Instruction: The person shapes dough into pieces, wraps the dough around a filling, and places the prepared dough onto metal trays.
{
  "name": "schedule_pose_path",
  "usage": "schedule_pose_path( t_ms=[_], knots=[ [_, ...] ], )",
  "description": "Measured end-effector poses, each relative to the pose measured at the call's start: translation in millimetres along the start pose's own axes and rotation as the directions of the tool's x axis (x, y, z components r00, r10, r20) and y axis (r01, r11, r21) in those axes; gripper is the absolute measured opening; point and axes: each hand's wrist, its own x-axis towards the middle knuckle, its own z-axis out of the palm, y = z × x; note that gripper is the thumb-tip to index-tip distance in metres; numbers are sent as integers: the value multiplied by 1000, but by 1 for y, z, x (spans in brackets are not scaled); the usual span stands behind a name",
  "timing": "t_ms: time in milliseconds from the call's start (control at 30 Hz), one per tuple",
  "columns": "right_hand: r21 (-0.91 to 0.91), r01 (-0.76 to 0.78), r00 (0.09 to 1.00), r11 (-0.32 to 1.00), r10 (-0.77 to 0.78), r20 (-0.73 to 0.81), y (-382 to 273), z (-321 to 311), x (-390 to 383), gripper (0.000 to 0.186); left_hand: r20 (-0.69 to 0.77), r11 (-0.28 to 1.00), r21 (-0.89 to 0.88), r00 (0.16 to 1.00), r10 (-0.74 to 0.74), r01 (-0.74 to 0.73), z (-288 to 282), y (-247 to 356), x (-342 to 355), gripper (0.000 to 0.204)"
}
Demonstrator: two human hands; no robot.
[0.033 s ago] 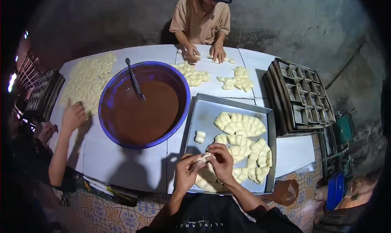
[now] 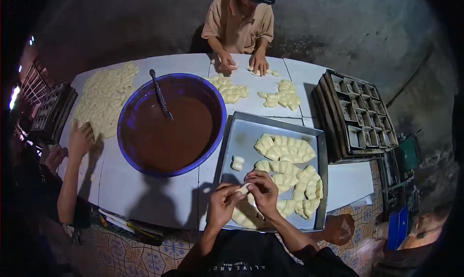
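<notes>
My left hand (image 2: 222,204) and my right hand (image 2: 263,194) meet over the near left part of a shallow metal tray (image 2: 244,134). Between them, the fingertips of both hands pinch a small pale piece of dough (image 2: 243,189). Close beyond my fingers, a small stubby lump of dough (image 2: 237,163) lies alone on the tray. To the right, joined clusters of plump dough pieces (image 2: 285,149) cover much of the tray's floor. More dough (image 2: 245,216) lies under my hands, partly hidden by them.
Left of the tray stands a wide blue basin (image 2: 124,151) of brown liquid, a long-handled utensil (image 2: 161,95) leaning in it. Stacked baking moulds (image 2: 357,117) sit at the right. Across the table a person (image 2: 239,25) handles dough; another person's hand (image 2: 81,139) is near spread dough (image 2: 104,98) at left.
The other person's hand at the left has shifted slightly left and away from the dough. My hands stay nearly in place, with the dough turned a little between my fingers.
</notes>
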Motion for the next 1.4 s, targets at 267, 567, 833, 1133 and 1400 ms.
schedule_pose_path(
  t_ms=[267, 567, 833, 1133, 1400],
  knots=[
    [-215, -162, 971, 963, 194, 137, 6, -4, -15, 22, -103, 970, 16, 966, -239, 242, 7, -27, 2, 13],
    [-130, -648, 554, 750, 582, 596, 18, -17, 29, 36, -67, 997, -52, 996, 58, -61, -13, -25, 13, 65],
    [-277, -492, 800, 825, 554, 230, 130, -24, 131, 44, -227, 989, -149, 973, -42, 8, -26, -36, 21, 24],
    [-668, 198, 928, 718, 83, 363, 128, -45, 127, 44, -318, 996, -57, 945, -80, 65, -42, -49, 14, 12],
    [-653, 643, 569, 399, 322, 757, 66, -47, 67, 32, -247, 1000, 8, 969, -3, 5, -38, -51, 13, 14]
  ],
)
